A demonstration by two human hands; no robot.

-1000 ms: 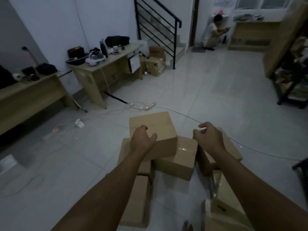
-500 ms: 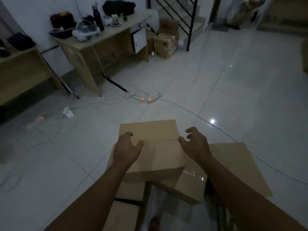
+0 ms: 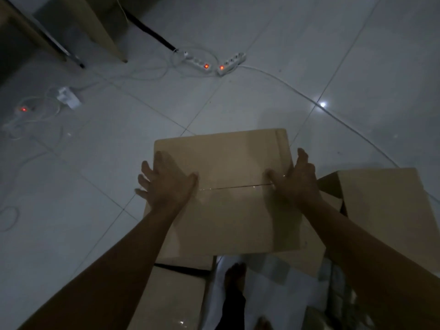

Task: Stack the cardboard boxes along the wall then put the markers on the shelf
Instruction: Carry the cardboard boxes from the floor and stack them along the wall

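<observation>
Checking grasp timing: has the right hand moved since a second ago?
Yes. The right hand went from the box at right leftward onto the top box's right edge.

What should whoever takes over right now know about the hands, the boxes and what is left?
Left hand and right hand: fingers straight, pressed on the left and right sides of the top cardboard box, thumbs on its lid.
That box sits on the pile of other boxes on the tiled floor.
Done: nothing stacked along a wall in view.
Left: lift this box, stack all along the wall, then shelve the markers; markers and shelf are out of view.
Mind the power strips and cables ahead.
</observation>
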